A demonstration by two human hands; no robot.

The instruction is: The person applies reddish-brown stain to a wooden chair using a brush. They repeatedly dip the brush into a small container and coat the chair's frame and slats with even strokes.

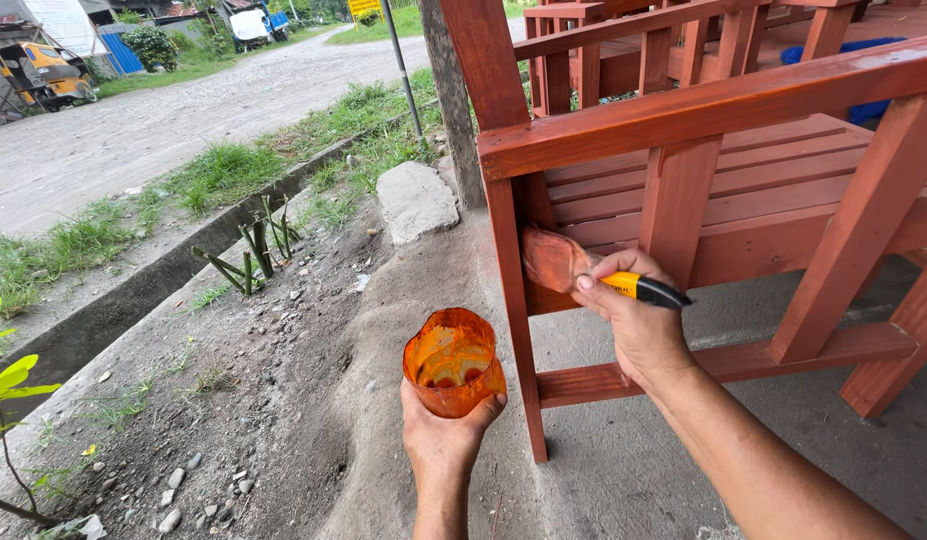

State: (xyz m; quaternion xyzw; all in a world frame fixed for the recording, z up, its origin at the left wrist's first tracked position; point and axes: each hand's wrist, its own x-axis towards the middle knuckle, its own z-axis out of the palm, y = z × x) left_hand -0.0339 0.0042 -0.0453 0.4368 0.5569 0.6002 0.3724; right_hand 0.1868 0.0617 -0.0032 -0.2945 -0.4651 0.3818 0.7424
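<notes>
Brush [558, 262], stain-soaked, yellow-and-black handle pinched in right hand [633, 320], bristles against the front leg of a red-brown wooden chair [723, 150]. Cup [452, 360], cut plastic, orange-stained, gripped from below by left hand [445, 430], just left of that leg. Stone [415, 200], post [451, 100] and grass [223, 170] beyond; gravel road [183, 110] farther off; concrete floor [663, 470] underneath.

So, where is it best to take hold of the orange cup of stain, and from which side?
Grip the orange cup around its lower wall from underneath, as the left hand does. Its mouth is open, stain is visible inside, and the rim looks uneven, so holding low probably keeps it upright and the fingers clean.
</notes>
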